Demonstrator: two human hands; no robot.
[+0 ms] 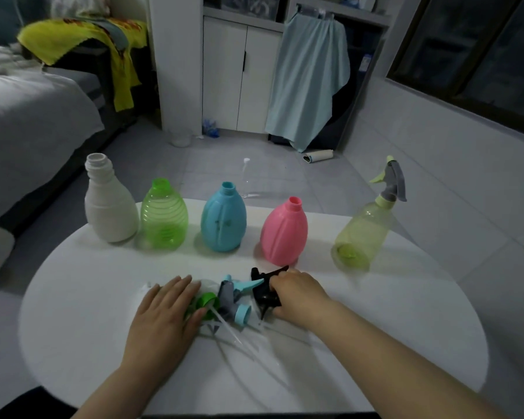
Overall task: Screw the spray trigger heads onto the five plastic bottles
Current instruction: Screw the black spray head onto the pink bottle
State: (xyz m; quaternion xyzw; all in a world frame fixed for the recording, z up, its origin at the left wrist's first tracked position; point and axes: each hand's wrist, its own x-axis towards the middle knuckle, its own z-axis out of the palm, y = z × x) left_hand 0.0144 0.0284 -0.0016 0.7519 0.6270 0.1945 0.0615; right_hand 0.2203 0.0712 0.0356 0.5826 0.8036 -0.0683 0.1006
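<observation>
Head view, right hand point(297, 293) gripping black trigger head point(265, 290), glossy, angular.

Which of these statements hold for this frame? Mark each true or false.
1. The yellow bottle already carries a spray head. True.
2. The pink bottle has a head screwed on. False: its neck is bare.
3. The right hand grips the black trigger head. True.
4. The left hand holds the white bottle. False: it rests, fingers straight, on the green trigger head on the table; the white bottle stands untouched.
5. All five bottles lie on their sides. False: all stand upright.
</observation>
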